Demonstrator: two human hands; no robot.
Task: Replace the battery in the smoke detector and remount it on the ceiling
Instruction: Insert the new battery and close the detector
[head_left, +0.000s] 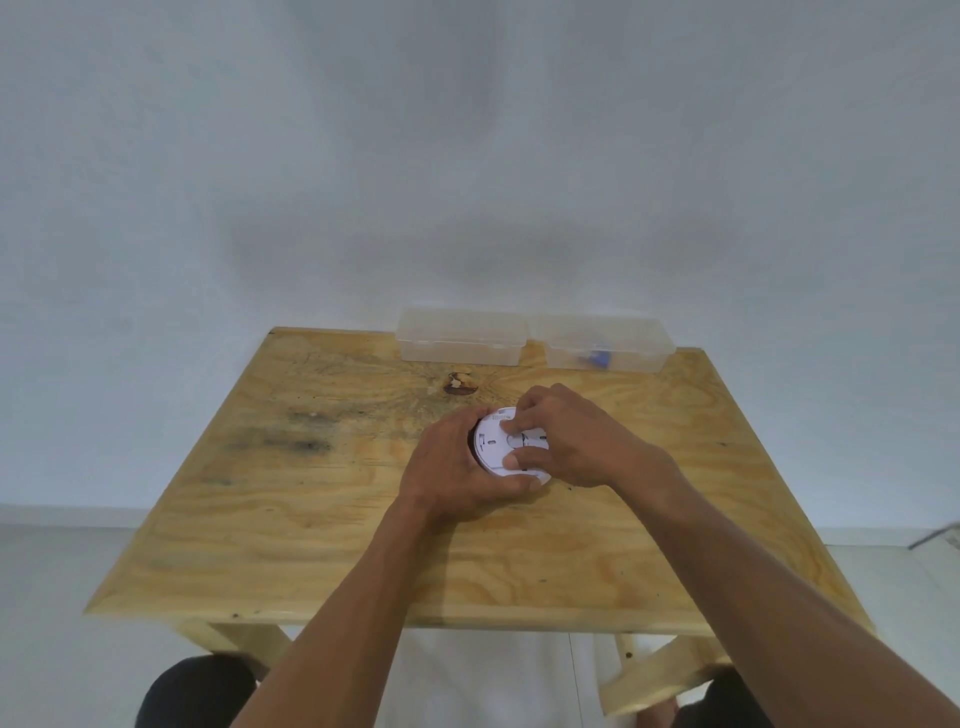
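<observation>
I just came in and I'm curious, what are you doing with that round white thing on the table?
A person is working on a smoke detector over a wooden table. The left hand grips its rim, while the right hand pinches its flat white face with fingertips and thumb. Two clear plastic boxes sit at the far edge: the left box looks empty, the right box holds something small and blue. Nothing is on the ceiling yet.

Much of the smoke detector (493, 441) is covered by the left hand (452, 473) wrapped round its near-left edge and the right hand (566, 436) over its right side; markings on its face too small to read. Small blue thing (597, 359) inside the clear box (608, 345) behind the smoke detector is blurred, can't identify. Both forearms are cut off by the bottom edge.
</observation>
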